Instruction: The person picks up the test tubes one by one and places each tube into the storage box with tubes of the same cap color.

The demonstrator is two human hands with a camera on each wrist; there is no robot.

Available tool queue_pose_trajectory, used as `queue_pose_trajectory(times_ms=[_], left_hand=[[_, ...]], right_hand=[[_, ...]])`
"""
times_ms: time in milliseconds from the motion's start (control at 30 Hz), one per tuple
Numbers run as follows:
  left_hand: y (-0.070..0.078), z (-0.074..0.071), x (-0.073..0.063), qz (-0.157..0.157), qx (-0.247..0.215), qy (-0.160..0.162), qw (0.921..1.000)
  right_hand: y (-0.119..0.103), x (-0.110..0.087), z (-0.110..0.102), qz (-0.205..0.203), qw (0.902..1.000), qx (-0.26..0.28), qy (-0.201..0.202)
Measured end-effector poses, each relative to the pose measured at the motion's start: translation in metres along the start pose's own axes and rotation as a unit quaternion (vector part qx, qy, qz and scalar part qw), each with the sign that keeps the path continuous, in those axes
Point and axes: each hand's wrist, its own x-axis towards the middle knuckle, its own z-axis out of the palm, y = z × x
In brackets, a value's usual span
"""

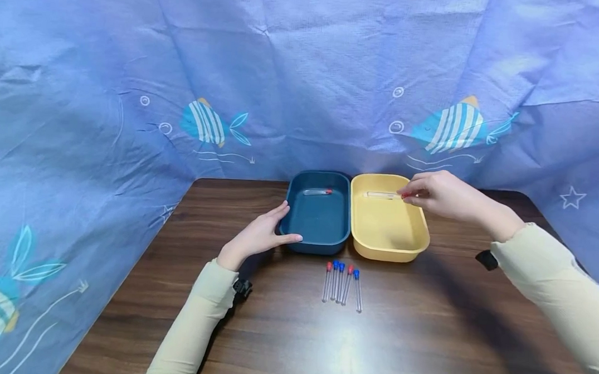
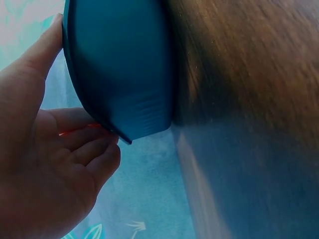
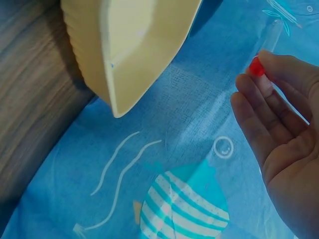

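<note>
My right hand (image 1: 437,193) pinches a clear test tube by its red cap (image 3: 256,66) between thumb and fingers. The tube's body (image 1: 379,195) points left over the far part of the yellow tray (image 1: 389,250). At the left near corner of the dark blue tray (image 1: 322,248), my left hand (image 1: 258,233) rests on the rim, thumb and fingers spread. Its fingertips are partly hidden behind the rim in the left wrist view. Inside that tray lies a red-capped tube (image 1: 317,191).
Several tubes with red and blue caps (image 1: 341,281) lie side by side on the dark wooden table (image 1: 273,331), in front of the trays. The two trays stand side by side. Behind the table hangs a blue cloth (image 1: 324,82) with printed fish.
</note>
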Motion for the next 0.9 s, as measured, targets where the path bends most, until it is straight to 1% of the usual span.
queue_pose_trajectory(times_ms=[167,233,400,500,700,800,900], left_hand=[[0.001,0.004,0.003,0.004,-0.002,0.002,1.0],[0.001,0.005,0.004,0.005,-0.003,0.001,1.0],[0.003,0.005,0.005,0.01,-0.008,-0.002,0.9999],[0.002,0.005,0.005,0.005,-0.008,0.002,1.0],[0.0,0.005,0.002,-0.004,-0.01,0.003,0.9999],[-0.001,0.005,0.002,-0.004,-0.014,0.005,0.9999],[-0.002,0.004,0.002,-0.006,-0.015,0.01,0.9998]], right_hand=[[0.004,0.021,0.002,0.013,0.9997,0.002,-0.022],[0.004,0.031,0.002,0.011,0.9996,0.004,-0.027],[0.005,0.054,-0.001,0.005,0.9999,0.002,-0.014],[0.005,0.07,-0.002,0.006,0.9999,0.009,-0.007],[0.004,0.1,0.004,0.002,0.9995,0.025,-0.019],[0.003,0.115,0.009,0.019,0.9984,0.037,-0.037],[0.004,0.13,0.013,0.051,0.9952,0.057,-0.061]])
